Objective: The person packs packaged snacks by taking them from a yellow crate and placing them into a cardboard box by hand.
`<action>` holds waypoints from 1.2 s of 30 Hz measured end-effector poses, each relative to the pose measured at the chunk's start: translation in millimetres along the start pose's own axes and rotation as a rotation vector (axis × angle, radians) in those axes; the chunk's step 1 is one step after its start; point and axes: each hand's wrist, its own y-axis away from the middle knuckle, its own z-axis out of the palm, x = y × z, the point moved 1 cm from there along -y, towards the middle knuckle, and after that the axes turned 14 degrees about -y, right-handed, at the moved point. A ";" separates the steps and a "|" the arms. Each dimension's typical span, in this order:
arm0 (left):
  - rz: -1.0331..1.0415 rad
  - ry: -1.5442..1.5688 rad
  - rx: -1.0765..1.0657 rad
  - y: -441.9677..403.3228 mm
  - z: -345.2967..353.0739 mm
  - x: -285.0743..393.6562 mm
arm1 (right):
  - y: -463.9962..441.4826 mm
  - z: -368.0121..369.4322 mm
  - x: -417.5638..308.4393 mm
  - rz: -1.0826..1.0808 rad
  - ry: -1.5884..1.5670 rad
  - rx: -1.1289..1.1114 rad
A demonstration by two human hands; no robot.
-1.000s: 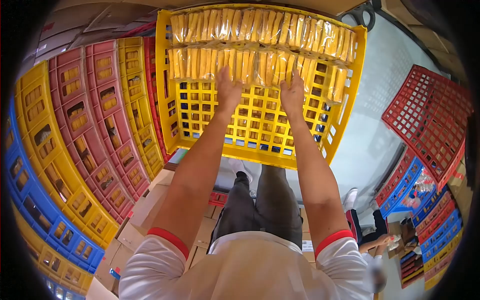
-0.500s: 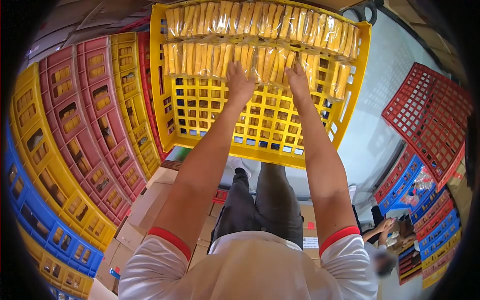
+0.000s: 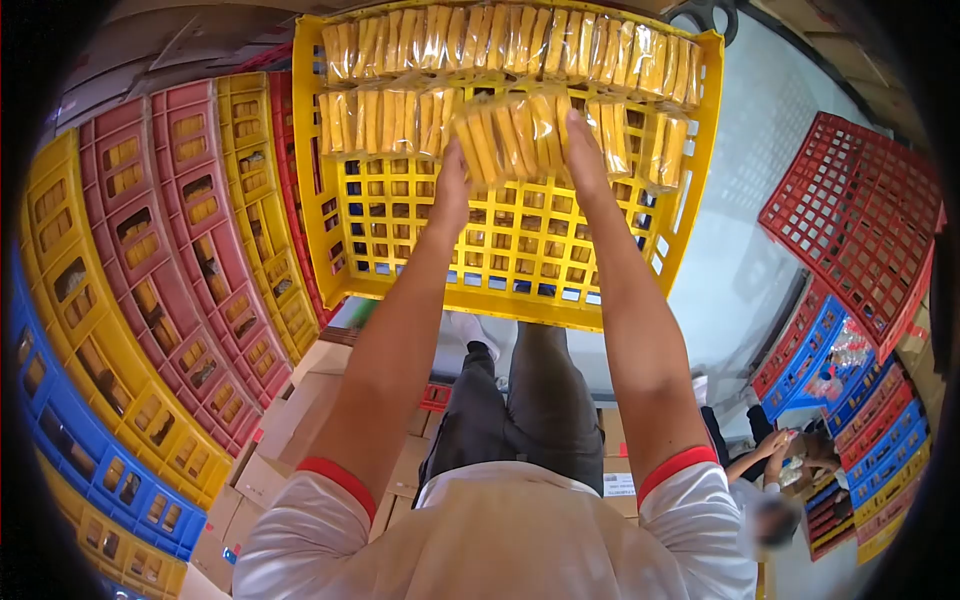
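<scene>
Between my two hands is a group of clear plastic packs of yellow sticks (image 3: 510, 140), tilted a little and lifted out of line with the second row. My left hand (image 3: 454, 185) presses on the group's left end, and my right hand (image 3: 585, 150) grips its right end. Below them lies a yellow crate (image 3: 450, 297) with a grid floor. A full back row of similar packs (image 3: 500, 42) runs along its far side. In the second row, more packs stand to the left (image 3: 385, 122) and to the right (image 3: 665, 152).
Stacked red, yellow and blue crates (image 3: 150, 230) filled with goods rise on the left. A red crate (image 3: 850, 220) tops a stack at right. Cardboard boxes (image 3: 290, 400) stand near my legs. Another person's hands (image 3: 775, 442) show at lower right.
My hands were resting over the second row of packs; now they clasp a group of them from both ends. That group has come up and toward me, out of the row.
</scene>
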 end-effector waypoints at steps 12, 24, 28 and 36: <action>0.318 0.274 0.139 279.9 -73.2 5.5 | 252.4 43.9 -76.7 -0.131 -0.343 -0.142; 0.431 0.019 0.447 610.2 -268.7 -25.8 | 533.1 222.0 -63.4 -0.185 -0.240 -0.554; 0.320 0.005 0.656 715.4 -315.0 -35.4 | 605.4 284.4 -52.4 -0.301 -0.027 -0.812; 0.210 0.024 1.124 842.1 -408.2 -101.2 | 719.6 425.3 -37.6 -0.341 0.421 -1.394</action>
